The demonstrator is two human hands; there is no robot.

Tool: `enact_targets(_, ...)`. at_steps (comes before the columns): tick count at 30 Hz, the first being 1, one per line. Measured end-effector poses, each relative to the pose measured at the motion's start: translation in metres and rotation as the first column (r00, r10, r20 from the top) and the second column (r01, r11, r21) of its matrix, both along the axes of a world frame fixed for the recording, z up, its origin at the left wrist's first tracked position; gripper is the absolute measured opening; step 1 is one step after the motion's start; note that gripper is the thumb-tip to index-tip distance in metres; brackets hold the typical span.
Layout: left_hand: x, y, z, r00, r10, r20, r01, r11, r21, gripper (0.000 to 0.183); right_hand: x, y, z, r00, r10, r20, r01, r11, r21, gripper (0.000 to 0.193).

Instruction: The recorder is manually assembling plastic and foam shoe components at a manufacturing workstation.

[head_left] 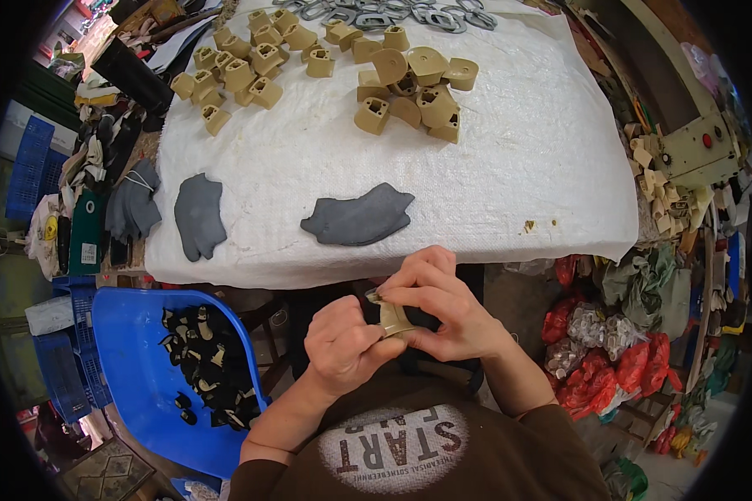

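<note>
Just past the front edge of the table, my two hands hold a tan plastic shoe heel (395,321) between them. My left hand (342,344) is closed on its left side, with the thumb pressed against the heel. My right hand (443,305) grips it from the right, fingers over its upper end and thumb below. Dark material (424,319) shows beside the heel, partly hidden by my fingers. On the table above my hands lies a dark grey cut piece (358,215). More grey pieces (200,217) rest farther left, next to a stack (134,203) of the same kind.
Several tan heels (266,60) stand in a group on the white-covered table (510,159), with another pile (409,83) beside them. Grey rings (393,12) lie at the far edge. A blue tub (138,367) at lower left holds black and tan heels. Red bags (593,376) sit at right.
</note>
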State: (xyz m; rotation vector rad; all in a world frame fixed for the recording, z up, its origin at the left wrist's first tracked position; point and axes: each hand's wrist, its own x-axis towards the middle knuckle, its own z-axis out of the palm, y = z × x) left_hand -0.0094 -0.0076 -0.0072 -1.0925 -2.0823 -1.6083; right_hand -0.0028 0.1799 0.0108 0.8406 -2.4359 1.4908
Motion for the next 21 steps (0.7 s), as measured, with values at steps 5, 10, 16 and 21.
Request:
enact_targets(5,0.0,0.005,0.001,0.886,-0.015,0.464,-0.05,0.99,0.128,0.039,-0.002,0.0,0.01,0.997,-0.042,-0.067,0.044,0.999,0.028,0.046)
enact_targets(10,-0.005,-0.008,0.003,0.522,-0.31,0.795,0.216,0.949,0.228,0.04,0.009,-0.009,0.012,0.983,-0.137,-0.121,0.147,0.986,0.075,0.054)
enact_targets(16,-0.004,-0.005,0.009,0.425,-0.127,0.896,0.009,0.991,0.136,0.037,0.018,-0.007,0.012,0.916,-0.329,0.228,0.386,0.879,-0.28,0.042)
enact_targets(21,-0.001,0.003,0.013,0.54,-0.18,0.822,0.104,0.984,0.147,0.039,0.029,-0.024,-0.002,0.799,-0.194,0.568,0.47,0.791,-0.391,0.008)
